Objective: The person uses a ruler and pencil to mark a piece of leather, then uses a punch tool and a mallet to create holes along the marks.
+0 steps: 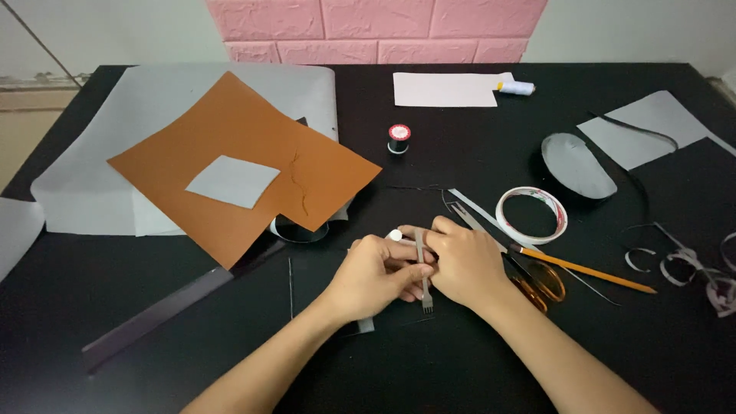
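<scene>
From my remote seat I count two hands at work, one pronged metal chisel, one grey strip, one roll of tape, one pencil, one pair of scissors, one spool of black thread and one brown leather sheet.

The pronged chisel (pixel 423 270) stands out as the thing in hand. Its long axis runs nearly straight up and down the picture, away from me toward the wall, tilted only slightly. The toothed end points back toward me, its small prongs showing just below the knuckles; the plain shaft end points away and rises between the fingers.

The left hand (pixel 373 277) is curled closed, its fingers wrapped about the chisel's shaft and the grey strip (pixel 366 323), whose end peeks out beneath the wrist. The right hand (pixel 465 261) is also closed, its fingertips pinching the upper shaft from the other side. So the chisel sits between the two hands, touched by both, in the lower middle of the black surface (pixel 429 146).

Just right of the right hand lie the orange-handled scissors (pixel 541 280), partly hidden by it, with the pencil (pixel 586 271) slanting across them. The tape roll (pixel 532 215) lies near, above the pencil. The thread spool (pixel 399 139) stands well apart, farther back. The brown leather sheet (pixel 253 165) lies to the left, with a grey patch on it.
</scene>
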